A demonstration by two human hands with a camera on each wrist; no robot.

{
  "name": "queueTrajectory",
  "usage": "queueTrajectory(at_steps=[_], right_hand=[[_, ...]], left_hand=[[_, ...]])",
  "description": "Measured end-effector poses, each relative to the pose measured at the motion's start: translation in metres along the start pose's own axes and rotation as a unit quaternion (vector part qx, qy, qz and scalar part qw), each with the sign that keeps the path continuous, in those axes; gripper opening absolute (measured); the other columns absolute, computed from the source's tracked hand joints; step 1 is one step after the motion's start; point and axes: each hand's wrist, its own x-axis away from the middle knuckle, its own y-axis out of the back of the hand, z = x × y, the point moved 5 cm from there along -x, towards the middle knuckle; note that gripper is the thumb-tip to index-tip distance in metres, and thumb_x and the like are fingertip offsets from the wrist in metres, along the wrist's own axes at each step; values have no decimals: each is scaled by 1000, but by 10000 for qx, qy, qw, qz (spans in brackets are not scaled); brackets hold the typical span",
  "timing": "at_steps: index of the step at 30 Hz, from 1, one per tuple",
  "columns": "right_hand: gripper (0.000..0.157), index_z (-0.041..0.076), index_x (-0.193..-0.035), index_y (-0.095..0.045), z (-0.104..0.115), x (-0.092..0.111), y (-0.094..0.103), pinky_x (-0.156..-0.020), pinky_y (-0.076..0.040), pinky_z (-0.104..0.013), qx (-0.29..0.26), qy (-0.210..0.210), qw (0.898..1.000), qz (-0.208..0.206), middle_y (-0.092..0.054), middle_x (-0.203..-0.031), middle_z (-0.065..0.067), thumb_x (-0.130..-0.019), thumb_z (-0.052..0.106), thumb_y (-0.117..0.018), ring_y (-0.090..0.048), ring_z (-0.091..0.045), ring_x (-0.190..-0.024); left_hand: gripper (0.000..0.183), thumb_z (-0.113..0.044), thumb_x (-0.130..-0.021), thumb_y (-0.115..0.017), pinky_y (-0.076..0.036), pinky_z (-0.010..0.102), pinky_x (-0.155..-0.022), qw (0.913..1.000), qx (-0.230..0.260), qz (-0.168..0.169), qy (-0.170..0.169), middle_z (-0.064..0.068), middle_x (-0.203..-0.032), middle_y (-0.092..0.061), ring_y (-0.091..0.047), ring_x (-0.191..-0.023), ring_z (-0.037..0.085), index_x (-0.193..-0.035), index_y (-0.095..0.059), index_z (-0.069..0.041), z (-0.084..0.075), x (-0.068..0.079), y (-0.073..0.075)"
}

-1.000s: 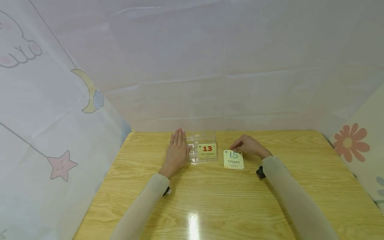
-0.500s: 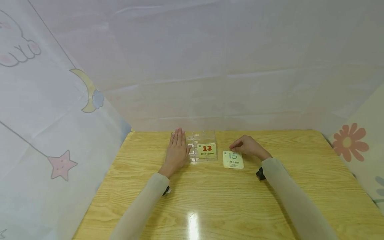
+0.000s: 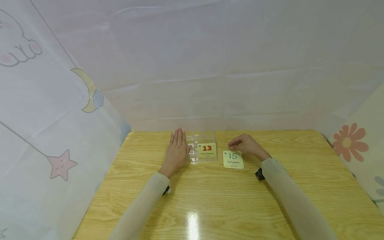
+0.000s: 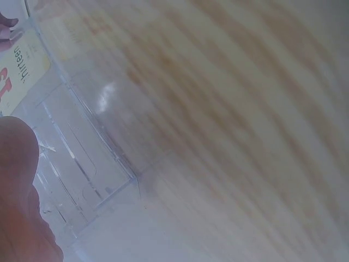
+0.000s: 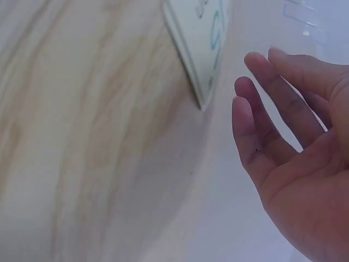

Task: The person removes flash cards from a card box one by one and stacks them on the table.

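Head view: left hand [image 3: 176, 154] is laid flat over left part of clear holder [image 3: 205, 135], fingers straight, close together; card "13" [image 3: 207, 151] is seen on near right part; card "15" [image 3: 233, 160] is placed on table [image 3: 216, 196], to right of holder; right hand [image 3: 247, 146] is held just beyond it. Left wrist view: holder ribs are shown beside left hand; card "13" is cut by edge. Right wrist view: right fingers are loosely bent, thumb near index tip, apart from card "15".
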Motion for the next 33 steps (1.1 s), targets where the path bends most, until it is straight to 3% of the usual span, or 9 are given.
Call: queueTrajectory(at_steps=[9, 12, 21, 27, 33], right_hand=[[31, 2, -127, -75, 21, 3, 1, -99, -59, -55, 86, 338, 9994, 25, -74, -131, -18, -103, 20, -69, -71, -36, -118], [34, 0, -131, -72, 28, 5, 1, -99, -60, -54, 86, 505, 9987, 35, -74, -131, -20, -104, 19, -68, -72, -37, -117], [34, 2, -132, -72, 44, 5, 4, -95, -62, -52, 200, 632, 9978, -91, -76, -127, -19, -103, 18, -69, -72, -35, -115], [32, 5, -131, -73, 58, 7, 5, -95, -62, -49, 255, 715, 9970, -177, -74, -130, -20, -103, 18, -69, -72, -33, -114], [35, 1, -135, -70, 74, 13, 5, -97, -62, -49, 151, 867, 9960, -134, -72, -134, -22, -103, 16, -68, -71, -36, -118]], left_hand=[[74, -44, -115, -32, -7, 49, -137, 9998, 163, 64, 48, 24, -176, -3, -4, -166, 37, -166, -13, 6, 0, 0, 0], [74, -45, -115, -32, -9, 49, -137, 9999, 117, 38, 47, 25, -176, -8, -6, -166, 37, -166, -15, 6, 0, 0, 0], [75, -44, -115, -34, -8, 50, -137, 9999, 121, 35, 8, 25, -176, -2, -12, -166, 39, -166, -12, 7, -1, -1, -2], [74, -43, -115, -34, -10, 49, -137, 9999, 130, 48, 3, 24, -176, -3, -12, -166, 39, -166, -12, 6, -1, -1, 0], [76, -43, -115, -33, -11, 50, -137, 10000, -45, 56, -42, 26, -176, -8, -11, -166, 39, -166, -8, 7, 0, 0, 1]])
